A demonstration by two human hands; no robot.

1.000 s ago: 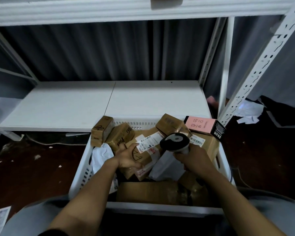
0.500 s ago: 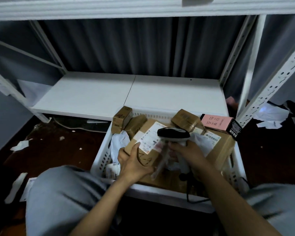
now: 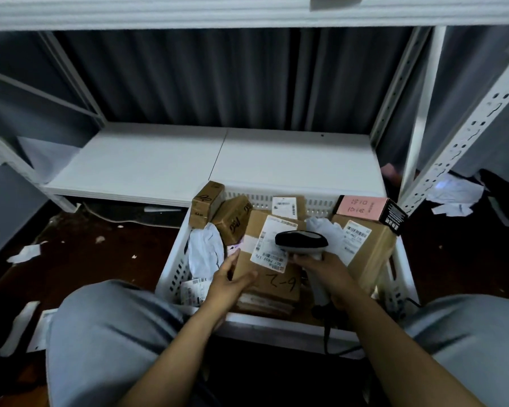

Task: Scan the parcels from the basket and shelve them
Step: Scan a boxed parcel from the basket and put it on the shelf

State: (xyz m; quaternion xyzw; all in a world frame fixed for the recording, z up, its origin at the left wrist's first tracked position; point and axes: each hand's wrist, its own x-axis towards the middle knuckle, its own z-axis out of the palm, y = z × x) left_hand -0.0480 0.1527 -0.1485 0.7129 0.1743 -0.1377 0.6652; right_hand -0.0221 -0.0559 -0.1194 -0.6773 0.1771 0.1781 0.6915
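Observation:
A white slotted basket (image 3: 174, 268) stands on the floor between my knees, full of cardboard parcels. My left hand (image 3: 232, 282) grips the left edge of a brown cardboard box (image 3: 274, 286) with a white label and handwritten marks. My right hand (image 3: 326, 274) holds a black and grey barcode scanner (image 3: 301, 240) by its handle, its head just above that box's label. Two small brown boxes (image 3: 206, 204) lean at the basket's far left corner. A pink and black box (image 3: 368, 208) rests on the far right rim.
A low white shelf board (image 3: 212, 163) lies bare just behind the basket, under an upper shelf (image 3: 247, 13). White perforated uprights (image 3: 465, 136) rise at right. Paper scraps (image 3: 24, 254) litter the dark floor on the left. A grey curtain hangs behind.
The view has shifted closer to the basket. My left hand has slid to the box's left edge, and the scanner head has moved over the label.

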